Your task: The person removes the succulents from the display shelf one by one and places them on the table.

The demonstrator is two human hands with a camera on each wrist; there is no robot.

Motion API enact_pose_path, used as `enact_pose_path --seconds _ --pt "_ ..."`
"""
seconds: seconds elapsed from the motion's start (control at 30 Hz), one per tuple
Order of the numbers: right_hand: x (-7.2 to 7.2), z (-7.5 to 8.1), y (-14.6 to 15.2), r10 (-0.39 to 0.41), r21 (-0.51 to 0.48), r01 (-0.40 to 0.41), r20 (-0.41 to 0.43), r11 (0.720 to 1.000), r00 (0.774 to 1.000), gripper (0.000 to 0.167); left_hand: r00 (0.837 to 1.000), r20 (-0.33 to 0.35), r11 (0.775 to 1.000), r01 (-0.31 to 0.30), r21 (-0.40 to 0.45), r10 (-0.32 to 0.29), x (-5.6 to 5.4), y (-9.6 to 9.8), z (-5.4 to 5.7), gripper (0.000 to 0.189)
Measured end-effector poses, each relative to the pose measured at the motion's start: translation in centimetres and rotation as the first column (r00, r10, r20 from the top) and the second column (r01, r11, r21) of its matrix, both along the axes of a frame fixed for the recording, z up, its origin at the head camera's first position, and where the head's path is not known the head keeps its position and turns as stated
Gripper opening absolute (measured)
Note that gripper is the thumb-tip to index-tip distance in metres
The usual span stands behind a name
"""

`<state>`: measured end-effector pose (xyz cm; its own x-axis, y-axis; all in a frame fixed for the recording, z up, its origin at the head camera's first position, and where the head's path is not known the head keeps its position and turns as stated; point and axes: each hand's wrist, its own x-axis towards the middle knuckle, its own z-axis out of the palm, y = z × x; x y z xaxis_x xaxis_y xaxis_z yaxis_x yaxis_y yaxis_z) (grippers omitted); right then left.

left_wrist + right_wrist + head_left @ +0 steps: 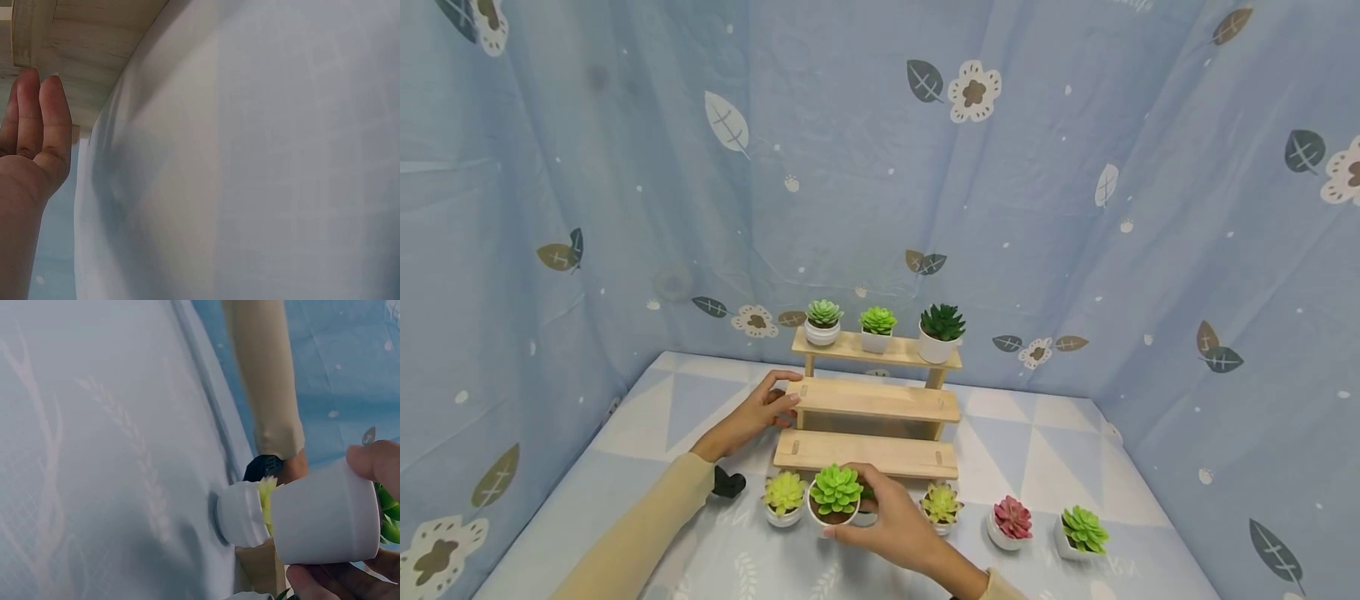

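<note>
My right hand [891, 521] grips a green succulent in a white round pot [835, 492], thumb on the near side of the rim and fingers on the far side. The pot [328, 515] is lifted off the table in the right wrist view. My left hand [760, 415] holds the left end of the middle board of a three-step wooden plant stand [872, 400]. In the left wrist view, its fingers [55, 115] reach up to the wood from below. Three potted succulents stand on the top step: a pale green one [823, 321], a bright green one [877, 327] and a dark green one [940, 332].
Along the table front stand a yellow-green succulent [784, 498], another yellow-green one [941, 505], a red one [1011, 522] and a green one in a square pot [1081, 532]. Another plant is mostly hidden behind my right hand. A patterned blue curtain [865, 167] surrounds the table.
</note>
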<state>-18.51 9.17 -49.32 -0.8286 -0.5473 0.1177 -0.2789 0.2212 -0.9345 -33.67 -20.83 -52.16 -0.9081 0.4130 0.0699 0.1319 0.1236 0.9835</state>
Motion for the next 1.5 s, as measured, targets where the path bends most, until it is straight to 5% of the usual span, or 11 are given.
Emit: enact_pose_path --seconds 0.9,1.5 --pt "1.6 -1.7 -0.1 0.03 0.082 -0.037 0.083 0.996 0.996 0.069 1.0 -0.013 1.0 -0.004 -0.013 0.004 -0.2 0.0 -0.1 0.051" --pt "1.8 -2.5 -0.4 0.009 0.185 -0.02 0.06 0.983 0.998 0.069 0.999 -0.027 0.998 -0.021 -0.051 0.02 0.1 0.0 0.1 0.051"
